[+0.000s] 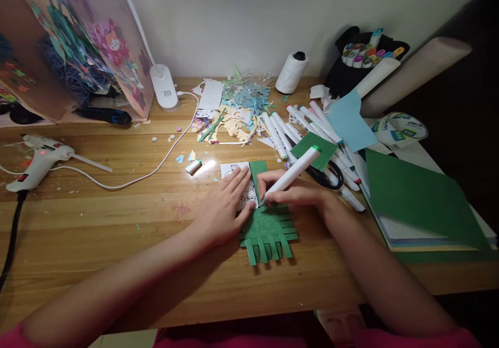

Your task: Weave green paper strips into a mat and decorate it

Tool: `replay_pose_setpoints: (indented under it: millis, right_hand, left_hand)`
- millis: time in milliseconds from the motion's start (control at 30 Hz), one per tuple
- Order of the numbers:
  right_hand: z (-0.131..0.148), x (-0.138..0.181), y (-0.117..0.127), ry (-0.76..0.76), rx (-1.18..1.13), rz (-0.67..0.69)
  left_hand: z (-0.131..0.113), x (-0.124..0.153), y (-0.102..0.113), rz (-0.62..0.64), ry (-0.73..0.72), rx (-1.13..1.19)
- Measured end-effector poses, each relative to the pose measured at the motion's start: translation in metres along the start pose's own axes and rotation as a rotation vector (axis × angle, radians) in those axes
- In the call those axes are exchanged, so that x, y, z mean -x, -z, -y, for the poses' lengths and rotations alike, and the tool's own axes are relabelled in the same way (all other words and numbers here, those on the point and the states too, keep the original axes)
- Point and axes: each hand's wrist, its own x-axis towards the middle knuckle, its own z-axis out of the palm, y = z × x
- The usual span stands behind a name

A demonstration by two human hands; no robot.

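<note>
My right hand (290, 189) is closed round a white marker (294, 170) with a green end, its tip down at the edge of the paper. Flat on a small white paper with black line drawings (230, 169) lies my left hand (224, 205), fingers stretched out and partly covering it. Under and beside that paper is green paper (258, 168). Nearer to me sits a woven mat of green paper strips (265, 228), its loose strip ends pointing toward me and to the right. A marker cap (194, 167) lies left of the drawing.
A glue gun (41, 163) with a lit red light and a white cable (128, 185) lie left. Paper scraps (237, 114) are heaped at the back. Several markers (275, 137), scissors (335, 176), a tape roll (401, 128) and green sheets (421, 197) fill the right.
</note>
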Motion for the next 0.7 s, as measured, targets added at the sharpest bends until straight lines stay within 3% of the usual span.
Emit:
replay_pose_setpoints:
  millis: [167,367,433,567,700]
  right_hand:
    - [-0.008,-0.001,0.004,0.048,-0.169,-0.059]
    - [-0.013,-0.003,0.002,0.06,-0.2,-0.099]
    - [-0.012,-0.005,-0.001,0.096,-0.143,-0.262]
    - [-0.011,-0.011,-0.008,0.159,0.114,-0.735]
    - [-0.015,-0.017,-0.011,0.13,0.313,-0.835]
  left_hand:
    - [0.0,-0.003,-0.001,0.011,-0.013,0.008]
    - [0.0,-0.003,0.0,0.009,-0.012,-0.002]
    - [0.0,-0.003,-0.001,0.002,-0.022,-0.013]
    - [0.001,-0.003,-0.002,-0.007,-0.029,-0.035]
    - [0.0,-0.003,-0.003,-0.011,-0.021,-0.036]
